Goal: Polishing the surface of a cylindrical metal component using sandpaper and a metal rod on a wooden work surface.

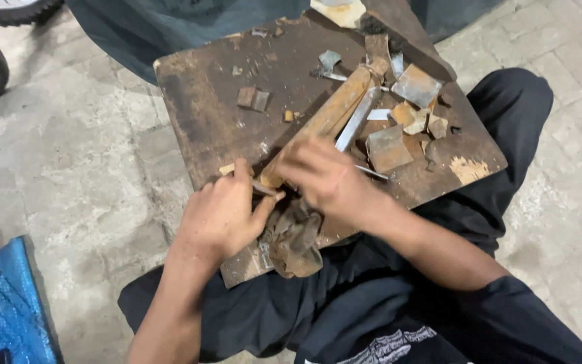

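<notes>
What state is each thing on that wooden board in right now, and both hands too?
Left hand: closed, pinching a small piece at the board's edge.
Right hand: gripping the rusty shears.
Rusty shears: lying on the board, blades slightly apart.
Wooden board: worn, resting on the lap.
Metal scraps: cut, scattered.

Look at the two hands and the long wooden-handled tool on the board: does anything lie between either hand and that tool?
Nothing visible does. The right hand is already closed over the wooden-handled tool at its near end, and the left hand sits right beside that end.
</notes>
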